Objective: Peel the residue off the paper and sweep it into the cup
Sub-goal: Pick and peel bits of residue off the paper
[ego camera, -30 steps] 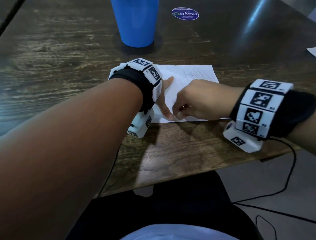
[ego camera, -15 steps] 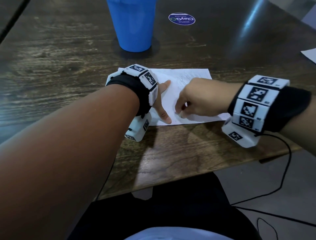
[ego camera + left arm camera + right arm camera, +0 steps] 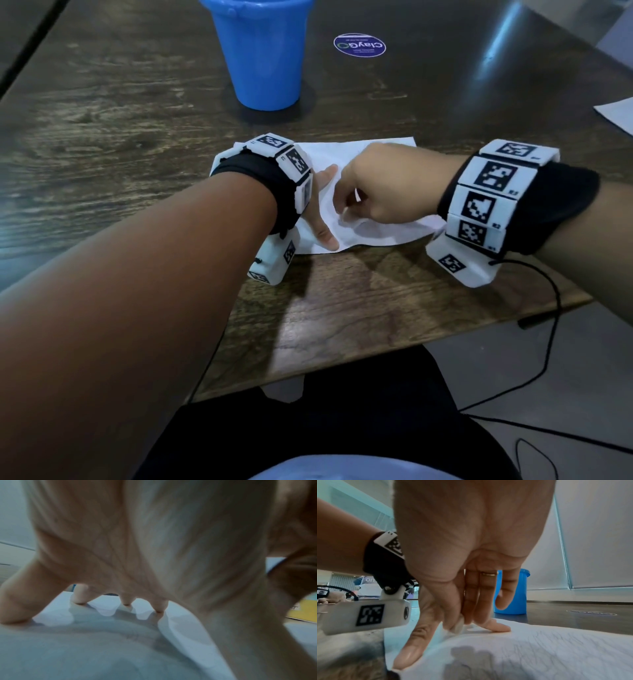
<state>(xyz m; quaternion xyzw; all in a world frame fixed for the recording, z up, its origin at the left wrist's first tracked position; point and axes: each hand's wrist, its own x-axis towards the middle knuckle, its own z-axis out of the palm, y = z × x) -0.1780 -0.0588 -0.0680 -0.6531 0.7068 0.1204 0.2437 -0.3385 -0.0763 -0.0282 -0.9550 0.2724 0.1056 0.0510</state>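
A white sheet of paper (image 3: 373, 236) lies on the dark wooden table (image 3: 137, 137) near its front edge. My left hand (image 3: 317, 219) presses on the sheet's left part with spread, straight fingers; in the left wrist view its fingertips (image 3: 126, 601) stand on the paper (image 3: 102, 649). My right hand (image 3: 346, 214) hovers just right of it, fingers curled. In the right wrist view it pinches a small white bit of residue (image 3: 458, 625) just above the paper (image 3: 539, 649). The sheet bulges under that hand. A blue cup (image 3: 263, 58) stands upright beyond the paper.
A round purple sticker (image 3: 359, 44) lies on the table right of the cup. The corner of another white sheet (image 3: 616, 113) shows at the far right edge. A black cable (image 3: 548, 342) hangs from my right wrist past the table's front edge.
My right hand has moved from the paper's near edge, beside my left thumb, up and toward the sheet's middle, and the paper now bulges beneath it. The left hand stays pressed down.
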